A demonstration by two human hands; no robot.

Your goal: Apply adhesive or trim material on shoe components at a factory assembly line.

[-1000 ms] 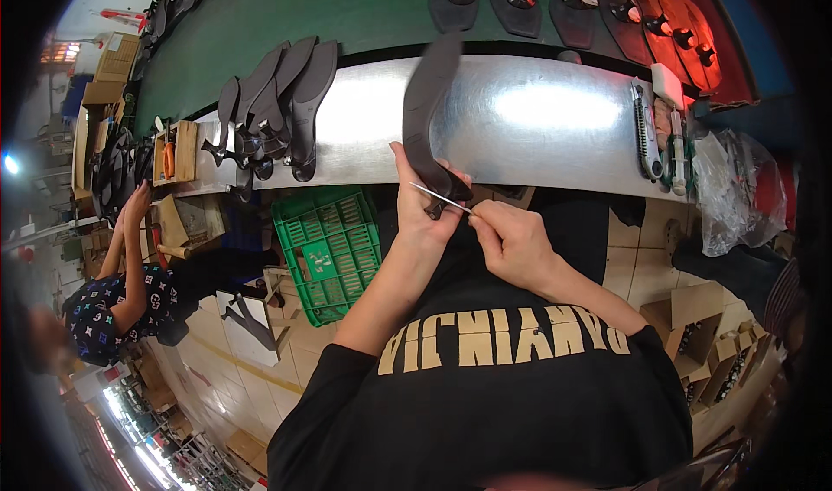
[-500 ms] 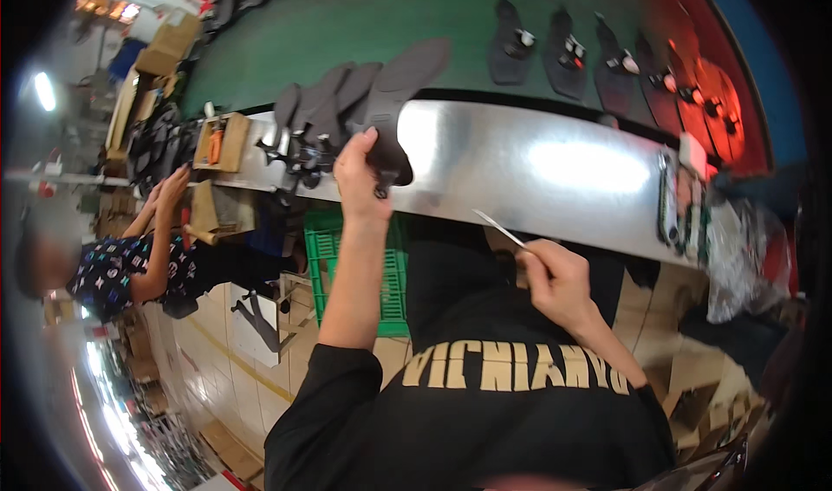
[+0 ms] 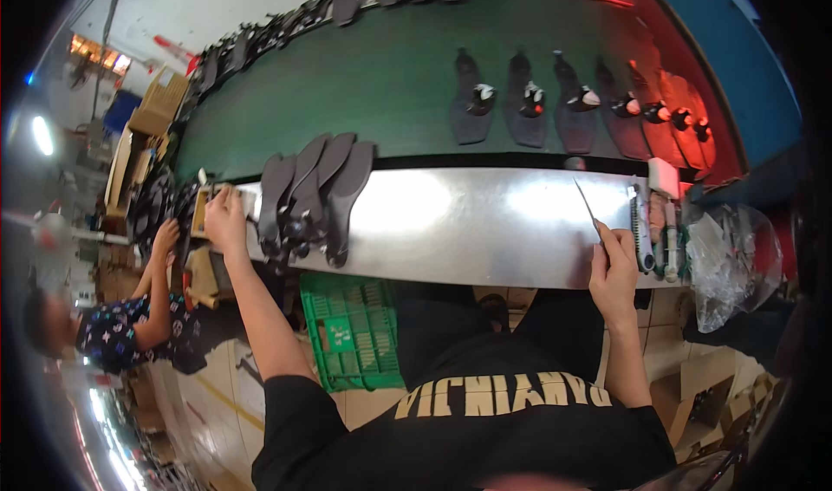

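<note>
In my right hand [image 3: 617,270] is a thin, pointed metal tool [image 3: 587,203], gripped over the right part of the steel ledge [image 3: 459,231] with its tip towards the conveyor. My left hand [image 3: 225,222] is at the small wooden box [image 3: 200,211] on the ledge's left end. Its fingertips are bunched together, and whatever they hold is hidden. To the right of that hand, several dark sandals [image 3: 345,201] lie overlapped on the ledge, soles up, with their straps towards me.
Black sandals [image 3: 473,101] stand in a row on the green conveyor belt [image 3: 347,84], some under red light. Hand tools [image 3: 657,231] and a clear plastic bag [image 3: 732,266] are at right. A green crate [image 3: 351,335] sits below the ledge. A co-worker [image 3: 130,326] is at left.
The sandal that my left hand held now lies with the others on the ledge. That hand has moved left to the wooden box. My right hand has moved right with the metal tool.
</note>
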